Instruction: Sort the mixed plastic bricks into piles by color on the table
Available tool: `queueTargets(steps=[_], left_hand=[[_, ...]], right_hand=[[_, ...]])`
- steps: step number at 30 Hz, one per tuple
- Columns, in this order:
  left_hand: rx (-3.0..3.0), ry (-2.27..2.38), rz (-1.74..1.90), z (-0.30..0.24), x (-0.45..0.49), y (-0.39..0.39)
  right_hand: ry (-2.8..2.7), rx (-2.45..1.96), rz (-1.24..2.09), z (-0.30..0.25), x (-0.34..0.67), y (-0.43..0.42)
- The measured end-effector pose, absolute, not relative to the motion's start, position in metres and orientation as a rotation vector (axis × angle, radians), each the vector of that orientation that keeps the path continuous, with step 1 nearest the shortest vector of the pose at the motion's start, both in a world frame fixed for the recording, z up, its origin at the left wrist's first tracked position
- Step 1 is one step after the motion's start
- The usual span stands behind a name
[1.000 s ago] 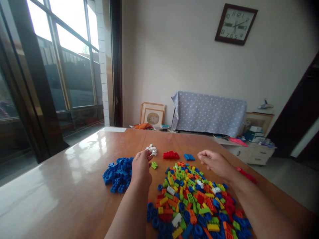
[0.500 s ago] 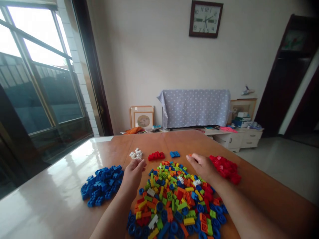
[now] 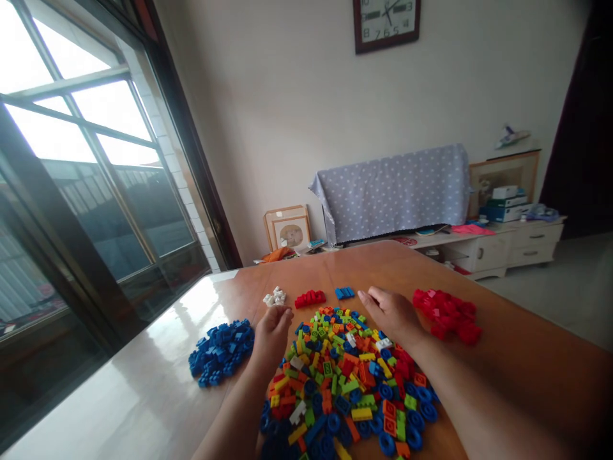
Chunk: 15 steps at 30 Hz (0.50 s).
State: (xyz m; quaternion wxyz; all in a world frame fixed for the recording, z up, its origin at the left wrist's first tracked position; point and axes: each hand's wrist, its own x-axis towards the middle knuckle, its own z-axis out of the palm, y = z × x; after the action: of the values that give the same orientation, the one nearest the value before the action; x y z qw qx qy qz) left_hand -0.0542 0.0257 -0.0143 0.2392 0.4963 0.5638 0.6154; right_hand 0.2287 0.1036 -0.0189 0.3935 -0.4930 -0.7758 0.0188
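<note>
**Wooden worktop with sorted bricks: both hands at the mixed pile**

Wood, glossy and brown, makes up the worktop (image 3: 527,364), which fills the lower half of the view and reflects window light on its left side.

Mixed pile (image 3: 342,377): the largest group. Blue, green, red, orange, yellow and white bricks lie loose in the middle of the worktop, between the two forearms.

Blue pile (image 3: 221,351): one colour only, to the left of the mixed pile and apart from it.

Red pile (image 3: 447,314): one colour only, to the right of the mixed pile, just beyond the right wrist.

Left hand (image 3: 272,335): at the far left edge of the mixed pile, back of the hand up, fingers curled inward. Whether a brick sits inside the curl cannot be told.

Right hand (image 3: 390,313): palm down at the far right edge of the mixed pile, fingers stretched out and pointing left, resting on or just above the bricks. Nothing is seen in its grip.

Three small groups lie in a line beyond the mixed pile, each apart from the next:
- red row (image 3: 310,298), in the middle;
- blue row (image 3: 345,292), on the right, just ahead of the right fingertips;
- white bricks (image 3: 274,297), on the left, just beyond the left hand.
</note>
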Motion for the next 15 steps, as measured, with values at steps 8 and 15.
queueTargets(steps=[8,15], left_hand=[[1.64,1.83,1.304,-0.006,-0.052,0.039],[1.905,2.104,0.706,-0.011,-0.046,0.076]], right_hand=[[-1.941,-1.203,0.019,-0.019,0.229,0.103],[-1.939,-1.198,0.03,-0.02,0.228,0.104]])
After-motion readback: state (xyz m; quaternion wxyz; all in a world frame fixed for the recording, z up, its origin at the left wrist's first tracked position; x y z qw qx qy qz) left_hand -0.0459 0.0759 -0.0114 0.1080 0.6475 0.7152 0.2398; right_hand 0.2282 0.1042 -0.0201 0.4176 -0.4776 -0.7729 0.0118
